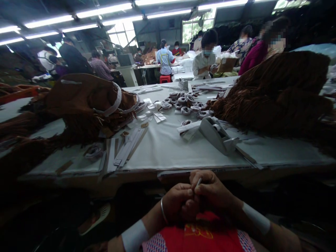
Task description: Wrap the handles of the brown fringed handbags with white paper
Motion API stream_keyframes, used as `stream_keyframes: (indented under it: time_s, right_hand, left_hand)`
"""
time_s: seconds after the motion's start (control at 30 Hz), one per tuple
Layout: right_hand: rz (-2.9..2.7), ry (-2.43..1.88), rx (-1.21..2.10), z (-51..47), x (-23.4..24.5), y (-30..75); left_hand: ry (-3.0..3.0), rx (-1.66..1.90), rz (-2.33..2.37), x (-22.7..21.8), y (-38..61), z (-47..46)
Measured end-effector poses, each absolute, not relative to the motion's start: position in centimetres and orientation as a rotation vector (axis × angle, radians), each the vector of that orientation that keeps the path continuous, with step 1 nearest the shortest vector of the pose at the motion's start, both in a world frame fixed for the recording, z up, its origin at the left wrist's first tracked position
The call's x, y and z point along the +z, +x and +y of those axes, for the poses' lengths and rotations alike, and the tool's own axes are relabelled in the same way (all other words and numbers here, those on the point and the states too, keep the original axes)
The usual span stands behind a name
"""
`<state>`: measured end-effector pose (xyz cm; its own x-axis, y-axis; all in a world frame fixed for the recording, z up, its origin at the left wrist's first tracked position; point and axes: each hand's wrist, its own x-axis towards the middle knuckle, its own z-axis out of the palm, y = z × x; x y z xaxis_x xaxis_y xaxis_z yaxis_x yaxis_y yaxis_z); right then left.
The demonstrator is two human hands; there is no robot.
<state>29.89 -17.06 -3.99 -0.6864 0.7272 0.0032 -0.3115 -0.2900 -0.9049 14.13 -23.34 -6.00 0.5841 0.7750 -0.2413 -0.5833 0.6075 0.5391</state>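
My left hand (pixel 180 199) and my right hand (pixel 211 187) meet just in front of the table's near edge, above a red apron (pixel 189 236). A thin, whitish, stick-like piece (pixel 198 182) pokes up from the pinch of my right thumb and fingers. The fingers of my left hand are closed against it from below; whether they grip the same piece is hidden. A silver bangle circles my left wrist, and white bands wrap both forearms.
On the white-covered table (pixel 157 150) stands a grey tape dispenser (pixel 216 134). Rolled ties (pixel 183 101) lie farther back. Brown fringed fabric heaps (pixel 86 101) flank left and right (pixel 278 94). Flat strips (pixel 131 147) lie near left. Several people work beyond.
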Motion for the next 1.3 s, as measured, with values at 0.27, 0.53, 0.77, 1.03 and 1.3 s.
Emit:
stream_keyframes:
  time_s: [0.27,0.53,0.77,1.03,1.3]
  right_hand:
    - [-1.453,-0.845,1.707,-17.4,-3.4,28.9]
    - [-1.838,-0.784,1.563,-18.3,-5.6,31.9]
    - [-1.594,-1.291,1.615,-19.4,-8.4,35.9]
    - [-1.591,-1.285,1.642,-21.1,-8.4,34.9]
    - [-1.772,-1.239,1.462,-20.2,-11.3,35.7]
  left_hand:
    - [1.026,1.025,0.818,-2.0,11.8,-22.7]
    - [0.683,1.204,1.02,-3.1,11.0,-26.2]
    - [0.542,1.228,0.728,-5.8,11.6,-30.3]
    - [1.056,1.043,0.952,-7.6,11.9,-30.2]
    - [1.391,0.473,1.253,-10.4,8.1,-31.4]
